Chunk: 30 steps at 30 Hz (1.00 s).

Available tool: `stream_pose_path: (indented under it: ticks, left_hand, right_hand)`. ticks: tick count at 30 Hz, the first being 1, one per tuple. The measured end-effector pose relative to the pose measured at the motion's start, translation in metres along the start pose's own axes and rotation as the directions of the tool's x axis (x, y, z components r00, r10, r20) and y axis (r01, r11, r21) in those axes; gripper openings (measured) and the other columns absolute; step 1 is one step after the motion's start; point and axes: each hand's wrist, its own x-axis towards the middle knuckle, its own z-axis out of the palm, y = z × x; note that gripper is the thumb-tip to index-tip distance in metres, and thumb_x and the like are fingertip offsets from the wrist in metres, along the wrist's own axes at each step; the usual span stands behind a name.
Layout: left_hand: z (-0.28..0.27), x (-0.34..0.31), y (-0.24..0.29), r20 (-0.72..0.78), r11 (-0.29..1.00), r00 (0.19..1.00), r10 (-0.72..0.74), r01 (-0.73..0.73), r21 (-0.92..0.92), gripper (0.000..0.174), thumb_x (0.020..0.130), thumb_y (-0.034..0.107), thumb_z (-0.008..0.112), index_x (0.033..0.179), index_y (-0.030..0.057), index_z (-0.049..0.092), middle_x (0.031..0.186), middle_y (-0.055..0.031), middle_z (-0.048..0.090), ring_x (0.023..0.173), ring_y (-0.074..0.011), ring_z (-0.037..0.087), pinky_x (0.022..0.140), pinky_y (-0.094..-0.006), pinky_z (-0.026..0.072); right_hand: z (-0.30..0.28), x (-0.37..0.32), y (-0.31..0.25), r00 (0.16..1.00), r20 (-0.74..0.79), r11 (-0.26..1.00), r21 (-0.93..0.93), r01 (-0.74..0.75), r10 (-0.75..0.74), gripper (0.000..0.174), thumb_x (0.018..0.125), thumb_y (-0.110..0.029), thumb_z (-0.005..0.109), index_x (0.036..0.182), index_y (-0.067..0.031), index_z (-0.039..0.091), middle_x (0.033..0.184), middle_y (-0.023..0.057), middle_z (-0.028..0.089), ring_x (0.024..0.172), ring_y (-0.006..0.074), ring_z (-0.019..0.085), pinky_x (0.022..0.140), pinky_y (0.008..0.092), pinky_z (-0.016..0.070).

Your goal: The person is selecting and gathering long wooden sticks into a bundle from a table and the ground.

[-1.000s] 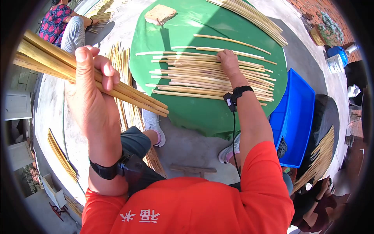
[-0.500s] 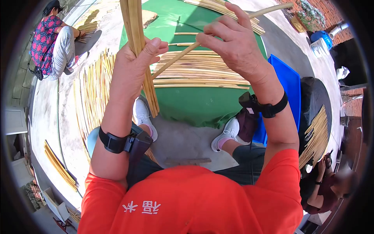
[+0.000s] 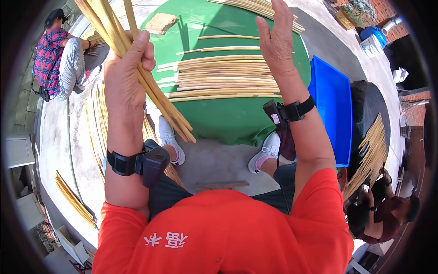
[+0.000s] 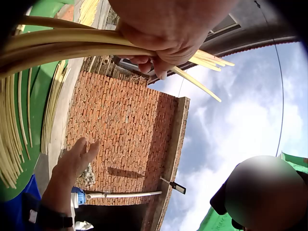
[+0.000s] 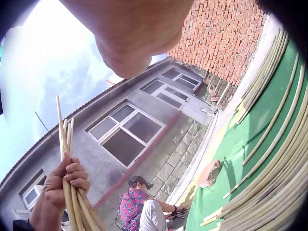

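Observation:
In the head view my left hand [image 3: 125,80] grips a bundle of several pale yellow peeled sticks [image 3: 162,100], tilted with their lower ends toward my knees. One stick [image 3: 130,19] splays away from the others above the fist. My right hand [image 3: 278,43] is raised over the right side of the green-covered table [image 3: 219,118], fingers extended and holding nothing. Below it, a row of similar sticks [image 3: 223,76] lies side by side across the cloth. The right wrist view shows the left fist [image 5: 62,185] wrapped round the bundle; the left wrist view shows the right hand [image 4: 74,163] with its thumb apart.
A brick [image 3: 160,23] sits at the table's far left, and another stick pile [image 3: 260,10] at the far edge. A blue tub [image 3: 331,114] stands to the right. More sticks lie on the ground [image 3: 75,198]. One person [image 3: 59,59] crouches far left; another [image 3: 383,214] is lower right.
The right hand went from the table sticks to the left hand with a stick, then moved back right without it. The left hand's bundle turned upright, then tilted left again.

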Motion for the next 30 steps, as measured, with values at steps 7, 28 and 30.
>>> stream_pose_path:
  ticks: [7, 28, 30]
  left_hand:
    - [-0.017, 0.001, 0.004, 0.015, 0.991, 0.994, 0.111, -0.109, -0.078, 0.015, 0.084, 0.013, 0.060, 0.090, 0.0022, 0.052, 0.076, -0.0089, 0.058, 0.058, -0.0079, 0.042, 0.055, -0.0219, 0.0357]
    - [-0.034, -0.011, 0.013, -0.101, 0.973, 0.967, 0.232, -0.229, 0.040, 0.022, 0.091, 0.029, 0.049, 0.093, 0.0070, 0.050, 0.090, -0.0142, 0.059, 0.082, -0.0192, 0.057, 0.080, -0.0408, 0.0453]
    - [-0.038, -0.013, 0.014, -0.111, 0.974, 0.968, 0.225, -0.224, 0.022, 0.022, 0.091, 0.029, 0.049, 0.092, 0.0070, 0.049, 0.084, -0.0117, 0.057, 0.076, -0.0175, 0.054, 0.078, -0.0384, 0.0444]
  right_hand:
    - [0.052, -0.193, 0.065, 0.537, 0.737, 0.910, -0.286, -0.301, 0.409, 0.051, 0.084, -0.026, 0.056, 0.127, -0.0034, 0.040, 0.133, 0.0261, 0.031, 0.123, 0.0380, 0.033, 0.101, 0.0423, 0.0306]
    - [0.094, -0.214, 0.057, 0.469, 0.798, 0.906, -0.423, -0.011, 0.378, 0.061, 0.087, -0.052, 0.037, 0.136, -0.0162, 0.031, 0.142, 0.0193, 0.023, 0.133, 0.0333, 0.018, 0.103, 0.0563, 0.0125]
    - [0.083, -0.217, 0.057, 0.497, 0.784, 0.903, -0.429, 0.000, 0.372, 0.062, 0.087, -0.052, 0.038, 0.137, -0.0160, 0.030, 0.142, 0.0194, 0.022, 0.133, 0.0339, 0.018, 0.103, 0.0572, 0.0117]
